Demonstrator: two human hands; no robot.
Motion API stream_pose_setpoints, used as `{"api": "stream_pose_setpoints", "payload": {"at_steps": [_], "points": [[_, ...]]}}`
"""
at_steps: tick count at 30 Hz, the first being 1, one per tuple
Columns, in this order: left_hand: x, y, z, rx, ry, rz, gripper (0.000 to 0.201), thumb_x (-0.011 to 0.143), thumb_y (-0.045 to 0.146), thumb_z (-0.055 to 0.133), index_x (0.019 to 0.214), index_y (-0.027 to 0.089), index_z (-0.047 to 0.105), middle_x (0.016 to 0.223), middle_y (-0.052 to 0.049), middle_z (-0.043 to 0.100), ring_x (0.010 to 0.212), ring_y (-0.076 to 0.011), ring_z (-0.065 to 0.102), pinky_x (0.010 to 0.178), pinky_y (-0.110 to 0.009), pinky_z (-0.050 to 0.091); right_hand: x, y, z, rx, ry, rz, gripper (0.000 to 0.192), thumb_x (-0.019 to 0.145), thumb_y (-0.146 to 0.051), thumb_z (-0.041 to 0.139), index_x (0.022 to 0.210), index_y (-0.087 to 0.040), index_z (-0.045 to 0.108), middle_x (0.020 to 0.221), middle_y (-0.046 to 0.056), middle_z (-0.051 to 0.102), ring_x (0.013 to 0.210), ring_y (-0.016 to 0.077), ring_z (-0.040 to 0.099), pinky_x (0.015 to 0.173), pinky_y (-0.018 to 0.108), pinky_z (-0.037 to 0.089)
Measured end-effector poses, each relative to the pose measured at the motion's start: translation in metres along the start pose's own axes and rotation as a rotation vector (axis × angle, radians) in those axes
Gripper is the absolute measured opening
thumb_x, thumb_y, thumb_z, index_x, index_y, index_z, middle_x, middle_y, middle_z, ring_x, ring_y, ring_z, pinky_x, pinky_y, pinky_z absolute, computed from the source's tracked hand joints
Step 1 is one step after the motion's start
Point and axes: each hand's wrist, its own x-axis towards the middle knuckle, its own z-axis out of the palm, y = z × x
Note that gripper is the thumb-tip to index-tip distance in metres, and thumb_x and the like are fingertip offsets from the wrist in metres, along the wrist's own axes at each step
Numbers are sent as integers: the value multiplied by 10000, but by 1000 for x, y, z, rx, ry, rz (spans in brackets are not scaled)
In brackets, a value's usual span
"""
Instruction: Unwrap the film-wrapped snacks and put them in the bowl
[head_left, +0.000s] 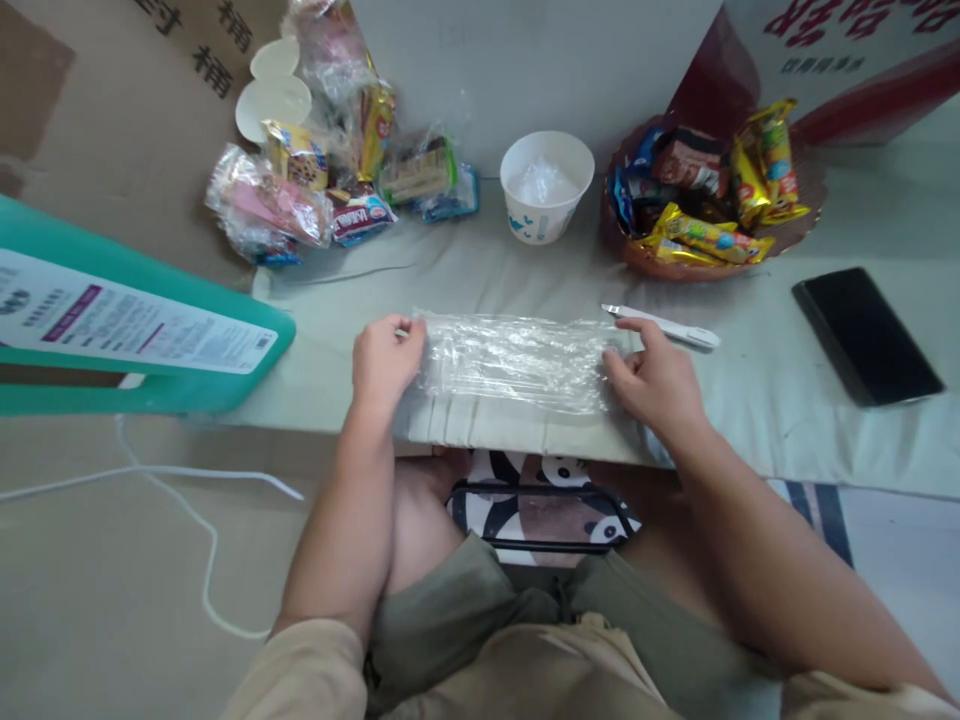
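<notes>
A crinkled strip of clear plastic film (517, 362) stretches sideways between my hands above the front of the cloth-covered table. My left hand (386, 365) pinches its left end between thumb and fingers. At the right end, my right hand (656, 375) grips the film with the thumb over its edge and the index finger stretched out. Just behind that finger lies a white utility knife (671, 328), its blade tip pointing left. Behind the film stands a white paper cup (545, 215) with crumpled clear plastic inside.
A pile of wrapped snacks (300, 190) lies at the back left. A brown bowl (637, 255) holds more packets at the back right. On the right rests a black phone (866, 335). A green jug (262, 340) juts in from the left. Cardboard (150, 130) stands behind it.
</notes>
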Motion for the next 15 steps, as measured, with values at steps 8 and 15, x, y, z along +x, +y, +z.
{"api": "stream_pose_setpoints", "payload": {"at_steps": [8, 15], "points": [[-3, 3, 6, 103, -232, 233, 544, 661, 292, 857, 1167, 218, 670, 1031, -88, 683, 1083, -321, 607, 1049, -459, 427, -35, 17, -9, -405, 124, -383, 785, 778, -421, 717, 1498, -222, 479, 1255, 213, 607, 1147, 432, 599, 921, 627, 510], [-16, 19, 17, -363, -672, 326, 412, 731, 169, 761, 1132, 234, 693, 815, 16, 662, 733, -141, 613, 750, -268, 480, -23, -20, -11, -131, -149, -553, 768, 819, -479, 712, 1489, -201, 459, 1460, 205, 580, 1340, 393, 563, 1088, 573, 484]]}}
